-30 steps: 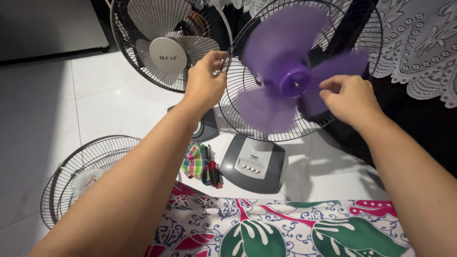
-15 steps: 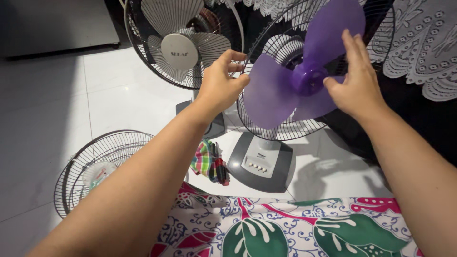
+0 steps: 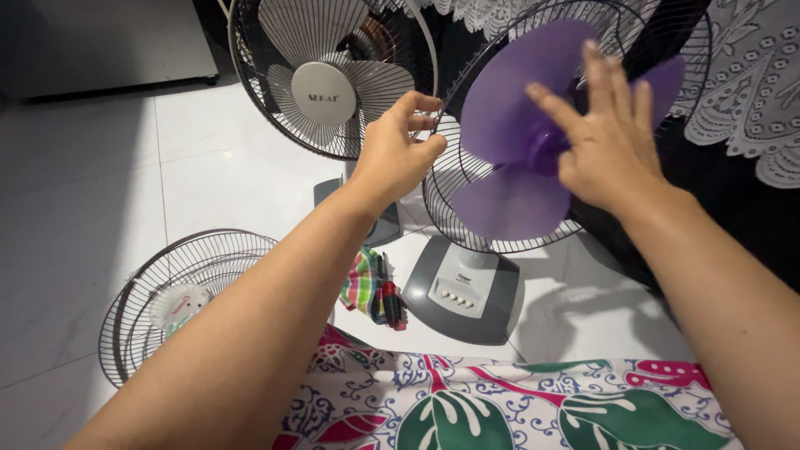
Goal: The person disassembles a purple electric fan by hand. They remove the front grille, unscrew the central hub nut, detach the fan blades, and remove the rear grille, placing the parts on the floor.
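The left hand (image 3: 396, 154) pinches the rim of the wire guard (image 3: 454, 179) of a desk fan, thumb and forefinger closed on the outer ring at its left edge while the other fingers curl beside it. The right hand (image 3: 608, 137) is spread wide, fingers apart and pointing up, with the palm laid over the hub of the purple blade (image 3: 508, 117). The blade sits inside the rear guard with its front open; one lobe points up and left, one hangs low, and a third shows past the fingers at the upper right. The fan stands on the white tiled floor (image 3: 208, 183) on a grey base (image 3: 462, 287) with a row of pale buttons.

Just left of it stands a second fan (image 3: 329, 75) with white blades and its dark cage closed, touching or nearly touching the first guard at the rim. A loose front guard (image 3: 179, 296) lies flat on the floor at the lower left with a white cap at its centre. Between it and the grey base lie a checked cloth (image 3: 362, 283) and dark-handled tools (image 3: 390, 296) with red on them. A floral fabric (image 3: 500, 404) fills the bottom edge, and white lace (image 3: 750, 100) hangs at the upper right.
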